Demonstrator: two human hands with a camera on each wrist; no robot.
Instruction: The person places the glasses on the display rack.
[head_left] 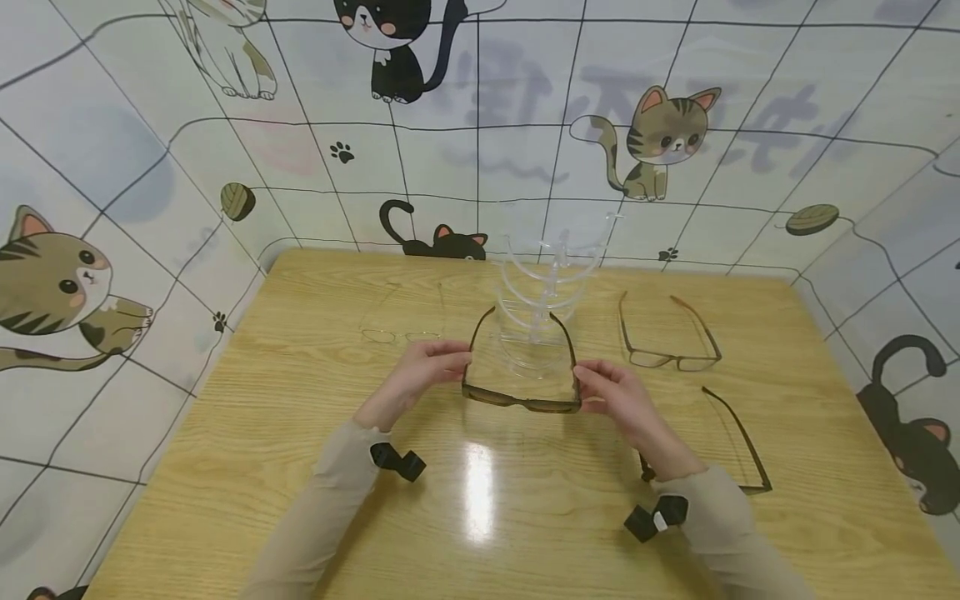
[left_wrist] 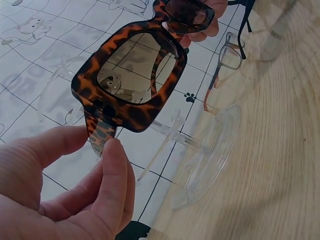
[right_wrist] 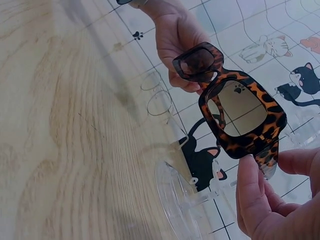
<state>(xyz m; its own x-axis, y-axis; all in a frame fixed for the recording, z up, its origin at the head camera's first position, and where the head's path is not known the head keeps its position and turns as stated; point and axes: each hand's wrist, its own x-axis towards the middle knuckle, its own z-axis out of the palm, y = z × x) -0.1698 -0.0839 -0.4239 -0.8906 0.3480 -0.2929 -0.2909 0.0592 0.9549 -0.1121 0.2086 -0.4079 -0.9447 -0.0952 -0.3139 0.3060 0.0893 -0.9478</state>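
**Two-handed hold: keep it level and even**

Brown tortoiseshell plastic sunglasses with a chunky rectangular frame (head_left: 520, 402) are up off the light wood-grain counter (head_left: 225, 467), mid-scene, lens side near, temples unfolded toward the far side. Clear plastic tiered stand (head_left: 551, 279) sits just beyond; contact with the temple tips: can't tell.

Left hand (head_left: 426, 371) and right hand (head_left: 611, 387): fingers of each clamped on their own temple by the hinge, lenses untouched. Good grip; keep it there.

My advice: match both hands' height, don't splay the hinges, sight the tips past the stand's curved bars. Right forearm crosses the dark-framed glasses (head_left: 739, 427) at near right; mind the wrist. Brown rectangular glasses (head_left: 678, 363) at far right: leave clearance.
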